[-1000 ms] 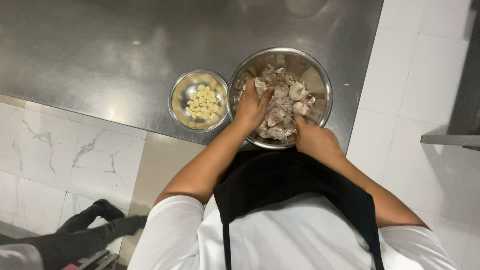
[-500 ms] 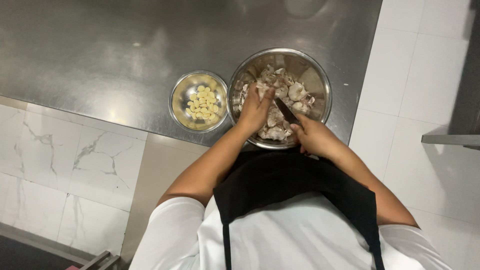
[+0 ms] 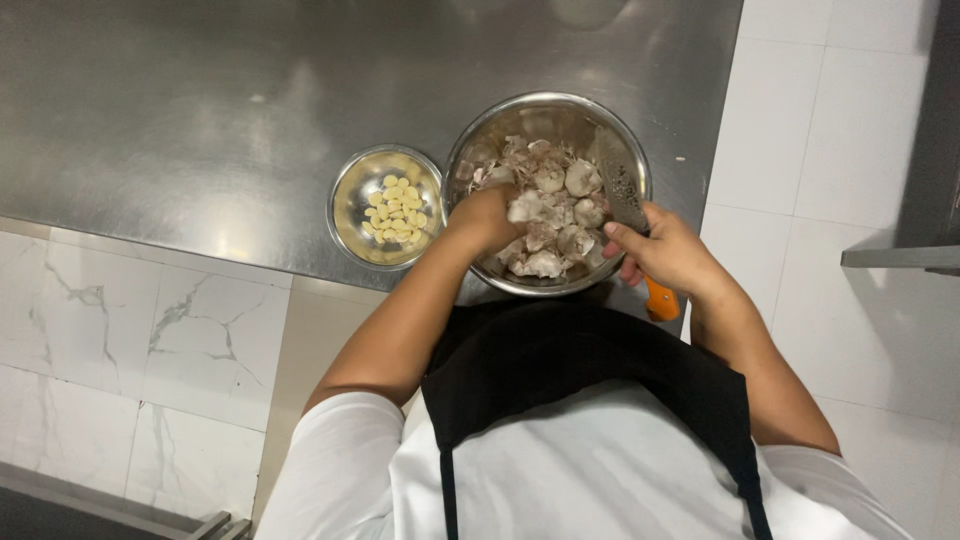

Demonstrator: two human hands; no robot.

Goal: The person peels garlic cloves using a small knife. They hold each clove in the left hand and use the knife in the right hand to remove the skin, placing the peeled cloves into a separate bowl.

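Head view, looking straight down over the person's chest, white shirt and black apron (image 3: 560, 370).

Steel counter (image 3: 200, 120) fills the upper left. Two metal bowls stand at its near edge, touching or just beside each other. The large bowl (image 3: 520, 125) on the right holds a heap of garlic bulbs (image 3: 560, 215) with papery skins. The small bowl (image 3: 352, 200) on the left holds peeled garlic cloves (image 3: 395, 208), pale yellow, gathered toward its right side.

Left hand (image 3: 485, 215): reaches into the large bowl from the near-left rim, fingers curled down onto the heap and closed around one bulb (image 3: 525, 208). I see the bulb partly covered by the fingers; how tight the hold is I cannot tell.

Right hand (image 3: 665, 255): at the near-right rim of the large bowl, closed firmly around the handle of a knife (image 3: 622, 185). The orange end of the handle sticks out on the near side of the fist. The blade, speckled with bits of skin, runs away from the hand over the right side of the bowl, tilted slightly left, above the bulbs. Whether the blade touches any bulb I cannot tell.

Right of the counter: white floor tiles (image 3: 830, 130). Near-left, below the counter edge: marbled white tiles (image 3: 110, 350).
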